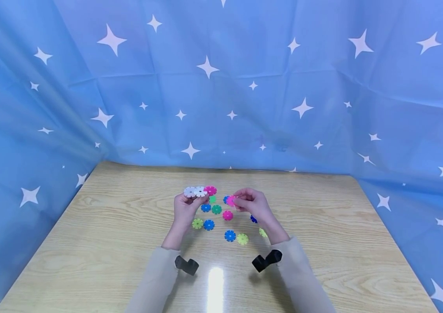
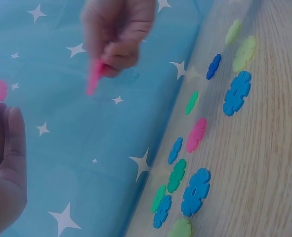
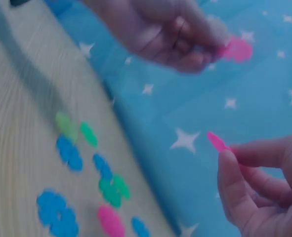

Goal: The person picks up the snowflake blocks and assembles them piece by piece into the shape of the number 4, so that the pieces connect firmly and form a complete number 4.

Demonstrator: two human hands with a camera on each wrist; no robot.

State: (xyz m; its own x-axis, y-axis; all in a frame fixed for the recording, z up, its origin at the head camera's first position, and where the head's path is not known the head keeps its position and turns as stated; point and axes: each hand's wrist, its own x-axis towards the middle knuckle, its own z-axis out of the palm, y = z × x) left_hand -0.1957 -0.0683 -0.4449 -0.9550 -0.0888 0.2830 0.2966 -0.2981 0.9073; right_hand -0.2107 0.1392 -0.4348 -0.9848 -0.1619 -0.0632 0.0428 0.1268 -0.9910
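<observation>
Above the bench (image 1: 88, 234), the left hand (image 1: 186, 211) pinches a row of white discs (image 1: 189, 191) ending in a pink disc (image 1: 211, 190); the right hand (image 1: 256, 206), fingers closed, pinches a single pink disc (image 1: 230, 201). For best control, each rim should be held lightly, with the notches uncovered. The head view alone reveals the white discs; the right wrist view shows the single pink disc edge-on.

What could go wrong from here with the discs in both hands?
The right hand pinches a pink disc by what looks like its edge, so it might slip and fall. The left hand holds white discs and another pink disc in a row; pressing on one end could loosen it. Loose discs lie on the table below, so a dropped piece might scatter them.
</observation>
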